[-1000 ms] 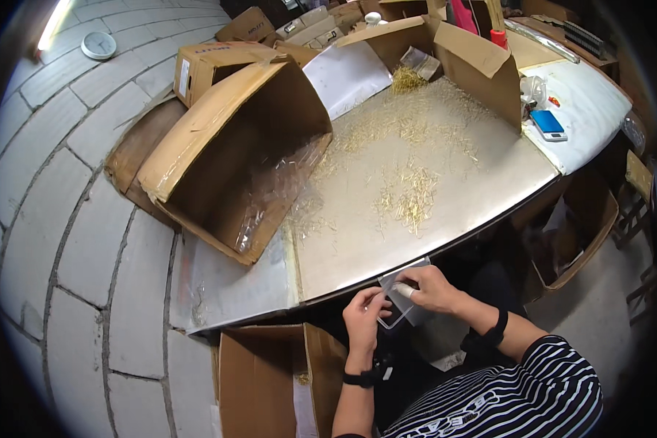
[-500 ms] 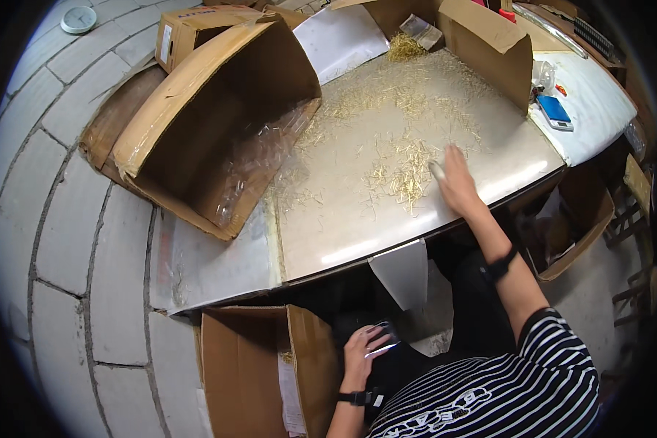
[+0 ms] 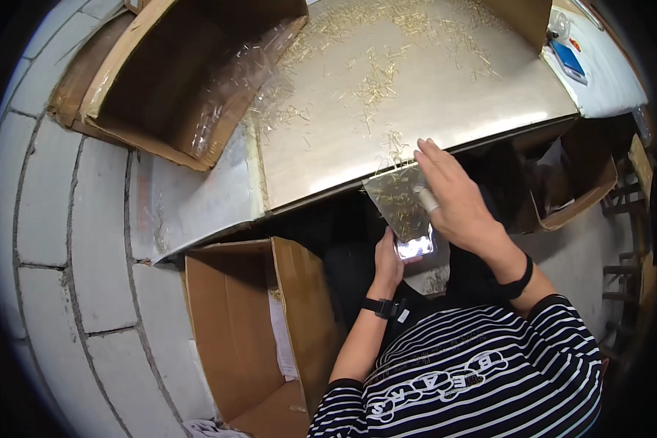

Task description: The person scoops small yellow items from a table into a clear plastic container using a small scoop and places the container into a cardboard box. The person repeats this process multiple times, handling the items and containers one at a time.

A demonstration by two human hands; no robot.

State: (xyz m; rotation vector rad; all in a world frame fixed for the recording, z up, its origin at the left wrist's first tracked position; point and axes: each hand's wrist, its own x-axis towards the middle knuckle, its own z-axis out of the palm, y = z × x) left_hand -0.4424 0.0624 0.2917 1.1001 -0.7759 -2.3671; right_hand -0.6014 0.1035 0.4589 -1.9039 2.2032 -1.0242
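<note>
While gold slivers (image 3: 397, 209) litter the grey chute (image 3: 410, 179), the left hand (image 3: 388, 263) curls its fingers round a clear box (image 3: 415, 248) below; right hand (image 3: 460, 204) alongside, fingers pressed together!

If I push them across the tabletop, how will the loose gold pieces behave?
The loose gold pieces look thin and small, so each is probably light and apt to scatter. The tabletop has a glossy sheen, so they'd likely slide easily. Many look bent and wire-like, so overlapping ones may snag and move in clumps.
</note>
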